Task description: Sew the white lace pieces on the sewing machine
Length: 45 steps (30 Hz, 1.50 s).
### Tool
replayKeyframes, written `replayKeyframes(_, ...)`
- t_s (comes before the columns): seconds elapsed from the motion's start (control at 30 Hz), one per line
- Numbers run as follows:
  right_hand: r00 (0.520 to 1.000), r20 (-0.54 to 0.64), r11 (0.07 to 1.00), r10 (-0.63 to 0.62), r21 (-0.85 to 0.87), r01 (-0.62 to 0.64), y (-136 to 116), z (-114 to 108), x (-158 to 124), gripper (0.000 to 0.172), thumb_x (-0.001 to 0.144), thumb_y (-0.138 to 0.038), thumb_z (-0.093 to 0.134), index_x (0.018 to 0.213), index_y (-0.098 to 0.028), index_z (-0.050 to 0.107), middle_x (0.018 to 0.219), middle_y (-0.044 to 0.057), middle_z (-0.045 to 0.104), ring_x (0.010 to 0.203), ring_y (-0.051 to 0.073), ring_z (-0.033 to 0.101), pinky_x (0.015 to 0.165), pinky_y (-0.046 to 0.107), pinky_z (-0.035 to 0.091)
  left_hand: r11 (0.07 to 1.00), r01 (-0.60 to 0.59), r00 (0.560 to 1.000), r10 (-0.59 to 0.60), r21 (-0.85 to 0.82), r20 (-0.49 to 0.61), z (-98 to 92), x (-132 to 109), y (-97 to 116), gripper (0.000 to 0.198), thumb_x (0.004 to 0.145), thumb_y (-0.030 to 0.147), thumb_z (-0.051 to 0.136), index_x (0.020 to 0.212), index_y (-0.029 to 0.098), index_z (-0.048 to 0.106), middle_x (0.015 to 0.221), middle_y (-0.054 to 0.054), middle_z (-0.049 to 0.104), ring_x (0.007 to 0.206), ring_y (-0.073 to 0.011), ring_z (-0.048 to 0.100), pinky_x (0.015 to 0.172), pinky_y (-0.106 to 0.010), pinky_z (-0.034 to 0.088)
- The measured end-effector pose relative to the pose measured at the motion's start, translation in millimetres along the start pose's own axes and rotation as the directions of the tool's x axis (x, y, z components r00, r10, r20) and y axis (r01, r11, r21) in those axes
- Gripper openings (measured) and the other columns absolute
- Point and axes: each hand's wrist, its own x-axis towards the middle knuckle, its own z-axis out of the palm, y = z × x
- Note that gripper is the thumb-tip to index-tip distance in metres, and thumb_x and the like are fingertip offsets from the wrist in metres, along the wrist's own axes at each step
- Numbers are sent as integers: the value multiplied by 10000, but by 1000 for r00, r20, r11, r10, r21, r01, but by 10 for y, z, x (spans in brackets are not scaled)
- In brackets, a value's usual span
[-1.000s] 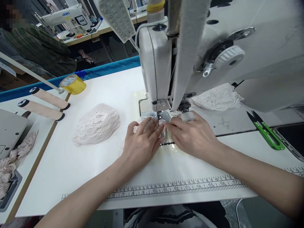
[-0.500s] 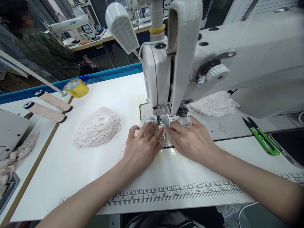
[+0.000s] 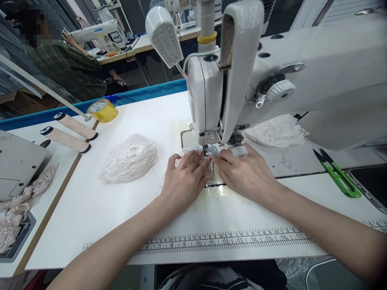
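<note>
The lace piece (image 3: 211, 169) is at the sewing machine (image 3: 208, 92), lying on the bed at the presser foot (image 3: 205, 150), largely covered by your hands. In my judgement you are partway through this piece: it is in position and under control, but not yet released from the machine.

Your left hand (image 3: 184, 181) lies over the lace, its fingers bent and spread, pressing from above. Your right hand (image 3: 246, 173) meets it near the foot, fingertips at the lace's right edge. Whether either hand also pinches the fabric is not visible. The stitch line is hidden as well, so the sewn length on this piece cannot be confirmed.

A lace pile (image 3: 131, 159) sits on the counter (image 3: 136, 209) to your left, well apart from your hand; a second lace stack (image 3: 276, 131) lies behind your right hand, under the machine arm. Which of these is finished and which waits is not established. The green snips (image 3: 340, 175) lie at far right, out of your hands; any trimming would be outstanding.
</note>
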Motion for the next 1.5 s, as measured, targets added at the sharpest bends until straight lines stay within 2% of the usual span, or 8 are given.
replayKeyframes(0.23, 993, -99, 988, -71, 127, 83, 51, -41, 2, 252, 873, -62, 494, 989, -158, 695, 980, 47, 727, 756, 173, 584, 764, 340, 367, 989, -104, 994, 102, -104, -26, -159, -30, 1, 300, 940, 385, 527, 1107, 148, 602, 1129, -111, 672, 1084, -259, 594, 922, -425, 452)
replayKeyframes(0.43, 989, -111, 934, -99, 333, 130, 43, -8, -11, 255, 868, -36, 460, 917, -143, 686, 947, 43, 719, 830, 168, 598, 725, 311, 390, 998, -48, 963, 57, -39, 265, -335, -85, 95, 135, 784, 147, 573, 917, 154, 555, 958, -85, 606, 873, -244, 554, 542, -306, 458)
replayKeyframes(0.6, 992, -83, 906, -94, 405, 120, 34, -8, -3, 228, 841, -116, 488, 971, -128, 675, 986, 72, 707, 816, 188, 602, 697, 328, 393, 999, -19, 994, 15, 33, 112, -217, -46, 43, 204, 805, -15, 438, 804, 177, 508, 754, -24, 561, 696, -183, 504, 525, -288, 386)
replayKeyframes(0.83, 976, -202, 929, 80, 369, 0, 18, 93, 34, 236, 952, -151, 501, 847, -176, 711, 689, -12, 681, 624, 119, 558, 568, 263, 351, 827, 317, 948, -283, -464, 143, -159, 124, -118, 272, 861, 36, 316, 946, 198, 518, 859, 1, 598, 732, -138, 530, 636, -264, 412)
replayKeyframes(0.97, 944, -258, 925, 207, 366, -103, 42, 147, 30, 277, 986, -278, 483, 928, -218, 747, 570, -31, 614, 532, 100, 517, 472, 242, 294, 711, 366, 931, -285, -601, 229, -151, 212, -165, 278, 947, 171, 338, 1033, 216, 599, 932, -4, 627, 817, -144, 574, 709, -279, 445)
replayKeyframes(1.1, 938, -259, 923, 231, 364, -127, 42, 160, 35, 284, 984, -302, 483, 940, -252, 759, 609, -36, 643, 498, 86, 495, 455, 251, 265, 756, 337, 938, -218, -561, 270, -100, 238, -222, 252, 940, 369, 494, 987, 228, 698, 897, -12, 608, 789, -154, 592, 680, -291, 446)
replayKeyframes(1.33, 954, -176, 906, 242, 394, -157, 45, 160, 15, 275, 979, -317, 498, 932, -244, 759, 635, -23, 669, 510, 97, 519, 467, 265, 259, 750, 265, 960, -144, -607, 242, -55, 226, -322, 230, 939, 292, 513, 870, 234, 725, 894, -14, 603, 798, -138, 594, 694, -272, 471)
replayKeyframes(1.5, 981, -142, 914, 134, 399, -67, 30, 62, -20, 213, 951, -231, 537, 877, -211, 736, 774, -21, 728, 631, 112, 593, 542, 264, 339, 938, 64, 994, -31, -341, 102, -75, 92, -227, 195, 920, 264, 547, 971, 251, 735, 944, -34, 613, 666, -123, 543, 536, -262, 397)
